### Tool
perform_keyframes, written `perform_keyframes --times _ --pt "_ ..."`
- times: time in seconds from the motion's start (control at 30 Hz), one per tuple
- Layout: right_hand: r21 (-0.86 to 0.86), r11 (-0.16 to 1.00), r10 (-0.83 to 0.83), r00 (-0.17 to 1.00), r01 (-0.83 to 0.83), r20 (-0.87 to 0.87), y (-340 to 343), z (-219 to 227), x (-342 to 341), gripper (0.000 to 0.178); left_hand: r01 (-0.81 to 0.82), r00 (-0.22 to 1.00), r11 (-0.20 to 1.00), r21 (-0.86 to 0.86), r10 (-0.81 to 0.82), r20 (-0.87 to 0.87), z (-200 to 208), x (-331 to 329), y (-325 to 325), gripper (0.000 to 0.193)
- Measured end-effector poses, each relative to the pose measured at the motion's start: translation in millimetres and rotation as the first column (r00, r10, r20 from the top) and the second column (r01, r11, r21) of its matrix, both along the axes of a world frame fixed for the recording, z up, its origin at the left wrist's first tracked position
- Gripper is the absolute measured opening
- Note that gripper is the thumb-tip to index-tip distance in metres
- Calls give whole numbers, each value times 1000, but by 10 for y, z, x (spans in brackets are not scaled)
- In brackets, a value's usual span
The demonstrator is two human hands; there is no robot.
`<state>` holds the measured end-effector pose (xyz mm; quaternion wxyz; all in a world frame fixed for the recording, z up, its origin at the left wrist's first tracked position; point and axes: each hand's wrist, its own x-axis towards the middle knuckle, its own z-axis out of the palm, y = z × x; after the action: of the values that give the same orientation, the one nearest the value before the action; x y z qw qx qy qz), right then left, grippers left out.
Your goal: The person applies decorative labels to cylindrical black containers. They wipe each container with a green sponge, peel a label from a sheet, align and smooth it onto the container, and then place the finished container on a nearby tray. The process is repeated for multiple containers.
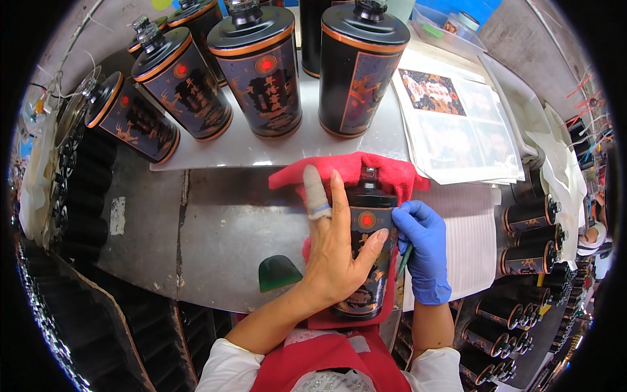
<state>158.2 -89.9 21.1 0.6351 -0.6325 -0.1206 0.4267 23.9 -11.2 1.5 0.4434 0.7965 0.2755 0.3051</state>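
Note:
A black bottle (367, 287) with a copper-edged decorated panel and a red dot lies on a red cloth (326, 171) in front of me. My left hand (333, 261), bare with a pale wrap on one finger, holds it from the left. Its thumb presses across the panel, two fingers stretch up along the side, and the rest are hidden. In a blue glove, my right hand (424, 245) is closed round a thin green stick-like tool (405, 259), fingertips at the panel's right edge. The tool's tip is hard to make out. Left of the bottle lies a dark green rounded flat piece (277, 273).
Several similar decorated bottles (255, 85) stand on a raised metal shelf (215, 153) at the back. Printed decal sheets (457, 150) lie at the right, over lined paper (467, 242). More bottles (529, 258) fill racks at the right, with dark racks (85, 202) at the left.

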Motion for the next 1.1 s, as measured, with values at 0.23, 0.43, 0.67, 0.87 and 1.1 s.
perform_keyframes --times 0.23,0.43,0.67,0.87,1.1 --pt "37 999 4 1000 -4 15 13 -80 7 10 -37 999 996 80 35 23 -30 15 -36 87" --pt "137 985 129 980 -109 -154 -2 -331 117 22 -96 995 990 101 93 34 -86 79 -105 86" --pt "215 957 255 916 -194 -311 -79 -413 236 23 -80 991 997 -10 81 103 -121 59 -106 80" --pt "131 949 297 953 -287 -62 -556 -298 22 37 227 947 967 -115 -191 259 -287 -340 -132 65" --pt "27 962 275 958 -273 -80 -642 -386 -228 55 324 919 934 -151 -272 286 -282 -325 -190 64"
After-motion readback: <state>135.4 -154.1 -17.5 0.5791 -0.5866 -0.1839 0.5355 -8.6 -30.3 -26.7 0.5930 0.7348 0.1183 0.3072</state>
